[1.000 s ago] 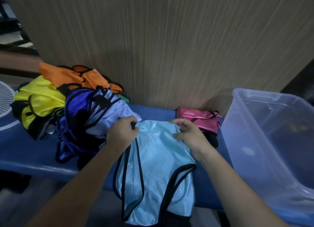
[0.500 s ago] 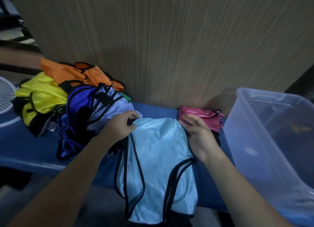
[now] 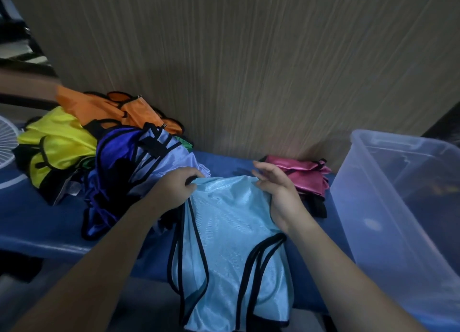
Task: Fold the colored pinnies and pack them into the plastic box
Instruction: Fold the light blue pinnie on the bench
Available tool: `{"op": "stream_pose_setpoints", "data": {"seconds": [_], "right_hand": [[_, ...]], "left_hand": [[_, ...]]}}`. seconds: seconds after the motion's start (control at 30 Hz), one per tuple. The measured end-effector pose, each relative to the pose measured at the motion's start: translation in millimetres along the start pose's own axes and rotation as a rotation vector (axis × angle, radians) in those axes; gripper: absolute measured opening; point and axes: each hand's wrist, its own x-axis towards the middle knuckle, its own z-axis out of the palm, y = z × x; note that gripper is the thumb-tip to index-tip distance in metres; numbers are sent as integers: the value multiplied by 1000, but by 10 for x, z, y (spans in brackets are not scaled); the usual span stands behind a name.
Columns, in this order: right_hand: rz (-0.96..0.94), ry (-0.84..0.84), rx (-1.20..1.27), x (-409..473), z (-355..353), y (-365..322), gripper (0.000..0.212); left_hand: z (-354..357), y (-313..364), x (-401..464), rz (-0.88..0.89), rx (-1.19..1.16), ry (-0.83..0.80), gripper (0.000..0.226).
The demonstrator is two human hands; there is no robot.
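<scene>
Draping off the table edge, shiny light-blue pinny (image 3: 231,244) with black trim, top corners pinched by both hands (image 3: 224,187).

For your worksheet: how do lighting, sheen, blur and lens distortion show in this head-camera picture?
Head view: dim overall; soft sheen on the light blue pinny; streaky blur across the wood-grain wall; wide-angle bending leans the plastic box outward; dark shadow beneath the blue table.

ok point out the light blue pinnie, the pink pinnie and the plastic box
light blue pinnie (image 3: 231,222): head view, middle of its shiny front panel
pink pinnie (image 3: 298,175): head view, top of the folded bundle
plastic box (image 3: 358,207): head view, its clear near-left wall
</scene>
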Motion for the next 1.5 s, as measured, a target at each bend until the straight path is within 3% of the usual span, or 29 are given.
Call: {"op": "stream_pose_setpoints", "data": {"seconds": [0.3, 0.5, 0.6, 0.7, 0.8, 0.9, 1.0, 1.1, 1.27, 1.33, 1.43, 1.5], "right_hand": [[-140, 206, -91, 102, -170, -1, 32], [-263, 161, -493, 72, -226, 21, 36], [-275, 120, -802, 106, -216, 3, 24], [-239, 43, -1134, 108, -180, -40, 44], [-161, 2, -1369, 130, -179, -79, 53], [-162, -45, -1507, 168, -176, -131, 13], [-168, -49, -1383, 208, -207, -139, 23], [-73, -62, -1002, 240, -246, -195, 18], [66, -108, -585, 221, -277, -311, 8], [50, -132, -627, 213, -276, -342, 8], [-5, -137, -887, 236, -293, -347, 14], [-25, -138, -994, 253, -303, -330, 14]], "left_hand": [[40, -14, 26, -99, -41, 53, 22], [21, 12, 45, -106, -39, 67, 11], [-4, -21, 66, -46, 139, 68, 18], [-42, 23, 84, 13, 266, 58, 18], [-91, 48, 89, 44, 158, 45, 15], [-140, 56, 100, 37, 5, 47, 4], [-169, 45, 140, 17, 9, 12, 2], [-192, 16, 184, 5, 32, 4, 24], [-232, 34, 244, -15, -53, -136, 11], [-257, 52, 259, -72, -50, -245, 33], [-223, 79, 272, -161, 189, -337, 69], [-200, 67, 291, -169, 226, -344, 72]]}}
